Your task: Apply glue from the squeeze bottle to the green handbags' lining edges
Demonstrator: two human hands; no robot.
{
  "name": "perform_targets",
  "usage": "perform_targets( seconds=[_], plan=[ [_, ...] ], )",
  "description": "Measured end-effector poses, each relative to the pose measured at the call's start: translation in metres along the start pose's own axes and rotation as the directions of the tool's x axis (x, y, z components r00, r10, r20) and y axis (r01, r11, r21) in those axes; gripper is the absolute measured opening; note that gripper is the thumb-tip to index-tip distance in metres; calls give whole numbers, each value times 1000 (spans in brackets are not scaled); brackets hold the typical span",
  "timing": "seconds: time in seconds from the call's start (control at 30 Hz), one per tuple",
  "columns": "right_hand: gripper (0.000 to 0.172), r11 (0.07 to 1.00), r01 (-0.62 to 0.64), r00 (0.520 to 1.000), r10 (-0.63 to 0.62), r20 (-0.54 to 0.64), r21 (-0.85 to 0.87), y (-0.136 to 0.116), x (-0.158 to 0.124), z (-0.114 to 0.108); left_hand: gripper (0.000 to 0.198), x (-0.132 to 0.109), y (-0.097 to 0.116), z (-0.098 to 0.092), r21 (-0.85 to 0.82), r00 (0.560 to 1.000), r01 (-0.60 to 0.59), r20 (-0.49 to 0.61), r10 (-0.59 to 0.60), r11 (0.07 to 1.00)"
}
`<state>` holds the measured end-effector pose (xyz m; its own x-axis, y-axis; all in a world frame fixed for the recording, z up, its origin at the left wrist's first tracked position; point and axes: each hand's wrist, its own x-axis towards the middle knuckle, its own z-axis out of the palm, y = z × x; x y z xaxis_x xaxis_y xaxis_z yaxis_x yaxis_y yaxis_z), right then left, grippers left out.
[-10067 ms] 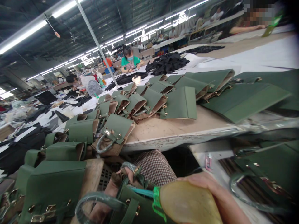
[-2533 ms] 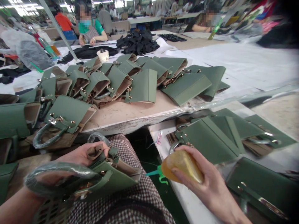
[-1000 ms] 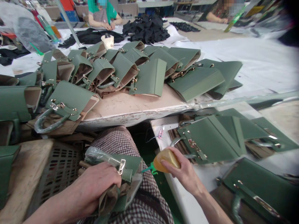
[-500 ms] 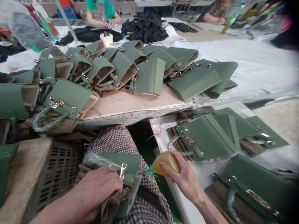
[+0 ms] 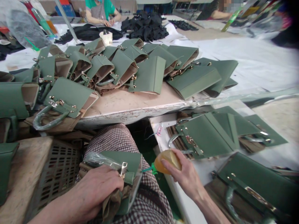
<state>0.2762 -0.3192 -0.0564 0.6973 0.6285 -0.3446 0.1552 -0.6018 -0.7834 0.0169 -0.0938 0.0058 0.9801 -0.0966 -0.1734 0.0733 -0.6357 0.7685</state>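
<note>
A green handbag [image 5: 128, 158] with brown lining and a plastic-wrapped handle lies across my lap. My left hand [image 5: 100, 186] is closed around its lining side, knuckles up beside a shiny metal clasp [image 5: 123, 169]. To the right, my right hand [image 5: 181, 166] grips a squeeze bottle [image 5: 167, 160] of yellowish glue-like liquid, tipped on its side. The bottle's thin green nozzle [image 5: 147, 169] points left, its tip at the bag's open edge; whether it touches, I cannot tell.
Many similar green handbags [image 5: 149, 74] crowd the worktable ahead. More handbags [image 5: 207, 133] lie on a white surface at right. A plastic crate [image 5: 56, 174] and wooden board [image 5: 30, 161] stand at left. Across the table, two people work near black pieces [image 5: 147, 26].
My right hand and the bottle have shifted very slightly right, the nozzle moving with them along the bag's edge. My left hand keeps its hold on the handbag.
</note>
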Motion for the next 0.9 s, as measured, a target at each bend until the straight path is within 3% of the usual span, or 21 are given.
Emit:
perform_targets(
  seconds=[0.2, 0.47, 0.7, 0.9],
  plan=[
    [60, 986, -110, 994, 107, 27, 126, -4, 2, -4, 32, -2, -2, 5, -28, 1000, -8, 20, 9, 1000],
    [57, 951, -156, 982, 119, 148, 267, 2, 3, 3, 25, 4, 1, 0, 8, 999, -39, -22, 39, 999],
    [47, 857, -211, 950, 67, 304, 471, -2, -2, 4, 32, 2, -3, -2, -7, 1000, -7, -15, 7, 1000],
    [47, 734, -296, 934, 89, 346, 611, -21, -20, 8, 28, 3, -3, -2, 2, 998, -10, -59, 10, 1000]
  ],
)
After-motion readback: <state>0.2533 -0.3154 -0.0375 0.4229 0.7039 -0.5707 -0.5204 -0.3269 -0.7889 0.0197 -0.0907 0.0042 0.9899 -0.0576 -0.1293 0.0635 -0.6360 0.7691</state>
